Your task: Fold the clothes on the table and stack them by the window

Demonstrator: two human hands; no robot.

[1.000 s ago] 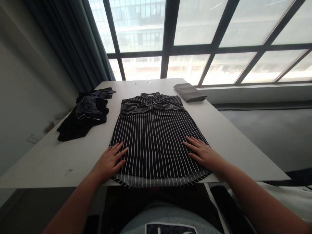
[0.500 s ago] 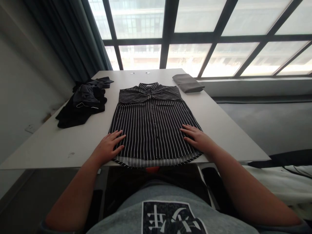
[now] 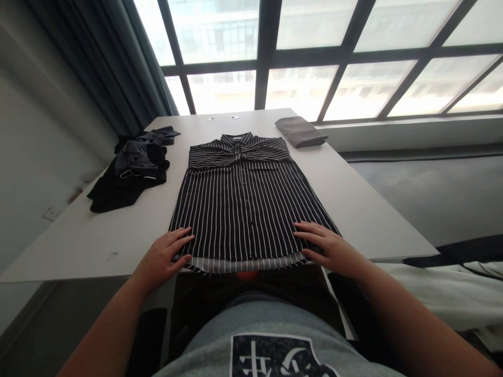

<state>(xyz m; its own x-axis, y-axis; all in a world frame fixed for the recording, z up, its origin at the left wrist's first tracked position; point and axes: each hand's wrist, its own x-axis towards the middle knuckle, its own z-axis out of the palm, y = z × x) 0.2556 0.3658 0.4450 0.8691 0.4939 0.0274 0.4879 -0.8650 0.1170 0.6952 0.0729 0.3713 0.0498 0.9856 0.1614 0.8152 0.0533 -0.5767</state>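
A black shirt with thin white stripes (image 3: 245, 201) lies flat on the white table (image 3: 353, 199), collar away from me, sleeves folded across the chest. Its hem reaches the table's near edge. My left hand (image 3: 163, 256) rests on the shirt's lower left corner, fingers stretched out, thumb at the hem. On the lower right corner lies my right hand (image 3: 328, 247), fingers flat and apart. Neither hand holds anything.
A heap of dark clothes (image 3: 131, 167) lies on the table's left side. A folded grey cloth (image 3: 301, 131) sits at the far right corner. Large windows and a dark curtain (image 3: 98, 63) stand behind the table. Grey floor lies to the right.
Both hands have slid down the shirt toward its hem at the near edge. The camera view has shifted a little.
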